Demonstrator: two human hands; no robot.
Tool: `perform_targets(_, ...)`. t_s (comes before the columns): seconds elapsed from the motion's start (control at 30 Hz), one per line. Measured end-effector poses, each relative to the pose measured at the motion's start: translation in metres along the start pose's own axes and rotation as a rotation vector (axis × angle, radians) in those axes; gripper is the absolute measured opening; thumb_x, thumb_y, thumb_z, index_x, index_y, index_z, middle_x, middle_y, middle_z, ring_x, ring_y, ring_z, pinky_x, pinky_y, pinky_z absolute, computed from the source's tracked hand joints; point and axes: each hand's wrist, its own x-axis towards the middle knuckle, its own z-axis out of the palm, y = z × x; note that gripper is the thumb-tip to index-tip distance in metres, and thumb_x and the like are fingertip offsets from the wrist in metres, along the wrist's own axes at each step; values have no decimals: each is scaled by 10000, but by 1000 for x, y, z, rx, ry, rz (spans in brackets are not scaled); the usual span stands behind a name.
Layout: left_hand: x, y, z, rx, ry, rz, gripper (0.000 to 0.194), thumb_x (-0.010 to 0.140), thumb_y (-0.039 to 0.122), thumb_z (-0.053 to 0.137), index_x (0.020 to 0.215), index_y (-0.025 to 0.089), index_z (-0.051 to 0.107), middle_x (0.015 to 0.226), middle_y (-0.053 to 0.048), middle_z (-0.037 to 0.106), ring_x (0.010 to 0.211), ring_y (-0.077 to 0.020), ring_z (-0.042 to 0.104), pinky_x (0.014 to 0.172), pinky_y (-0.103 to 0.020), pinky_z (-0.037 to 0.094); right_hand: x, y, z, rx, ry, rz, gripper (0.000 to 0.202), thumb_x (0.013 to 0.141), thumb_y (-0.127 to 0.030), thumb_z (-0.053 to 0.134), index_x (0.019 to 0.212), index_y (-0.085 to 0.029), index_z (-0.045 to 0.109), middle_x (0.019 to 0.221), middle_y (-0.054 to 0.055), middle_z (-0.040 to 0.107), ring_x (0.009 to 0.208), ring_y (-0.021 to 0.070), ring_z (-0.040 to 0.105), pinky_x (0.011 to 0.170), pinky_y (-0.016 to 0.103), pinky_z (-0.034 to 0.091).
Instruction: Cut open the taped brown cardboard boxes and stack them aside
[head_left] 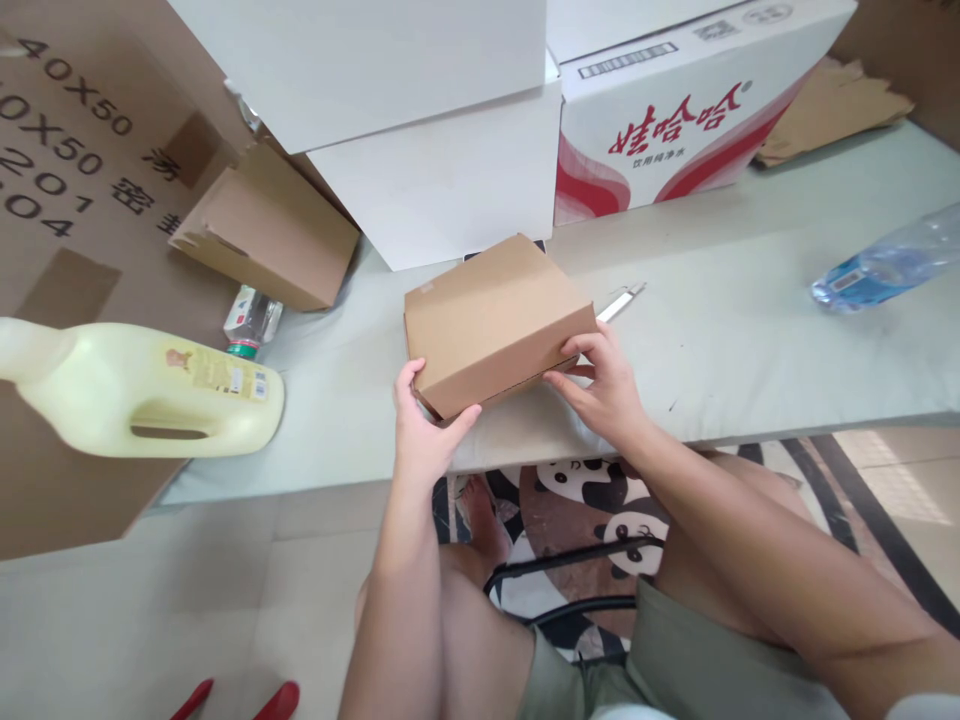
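A closed brown cardboard box (487, 310) sits near the front edge of the cloth-covered table, slightly turned. My left hand (427, 430) grips its front left corner, thumb along the front face and fingers against the left side. At the front right corner, my right hand (604, 385) holds the box with thumb low and fingers bent against the front face. Some fingertips of both hands are hidden by the cardboard. Just beyond the right corner lies a slim whitish metallic tool (622, 300), perhaps a cutter, partly covered by the box.
White boxes (450, 180) and a red-and-white water carton (660, 130) stand behind. To the left are a yellow jug (150, 390), a small bottle (251, 318) and another brown box (277, 225). A clear bottle (885, 262) lies right; flattened cardboard (832, 110) is farther back.
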Motion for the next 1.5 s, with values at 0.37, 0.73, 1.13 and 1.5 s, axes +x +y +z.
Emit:
perform_targets(0.37, 0, 0, -1, 61, 28, -12, 812, 657, 372, 849, 1344, 285, 424, 1397, -105, 466, 1205, -254, 545, 953, -376, 502, 0, -3, 1, 10, 65, -3, 155, 834, -242, 693, 937, -243, 577, 1256, 75, 530, 921, 168, 617, 788, 393, 669)
perform_targets(0.73, 0, 7, 1, 14, 28, -88, 779, 669, 336, 825, 1328, 293, 413, 1398, -112, 447, 1143, -243, 575, 855, -350, 548, -1, -2, 6, -9, 101, -4, 167, 827, -222, 706, 913, -241, 564, 1212, 73, 532, 823, 141, 600, 742, 373, 662)
perform_targets(1.13, 1, 3, 0, 21, 23, -65, 815, 678, 370, 827, 1368, 295, 399, 1454, -123, 411, 1278, -278, 492, 951, -394, 524, -1, -1, 5, -14, 75, 18, 197, 814, -228, 700, 940, -244, 550, 1232, 86, 514, 879, 163, 596, 749, 383, 654)
perform_targets(1.5, 0, 3, -1, 19, 25, -35, 757, 672, 376, 834, 1313, 289, 441, 1371, -98, 471, 1139, -225, 550, 834, -312, 534, -1, -2, 4, -15, 62, 15, 196, 804, -215, 690, 932, -246, 544, 1206, 83, 515, 921, 177, 594, 734, 370, 653)
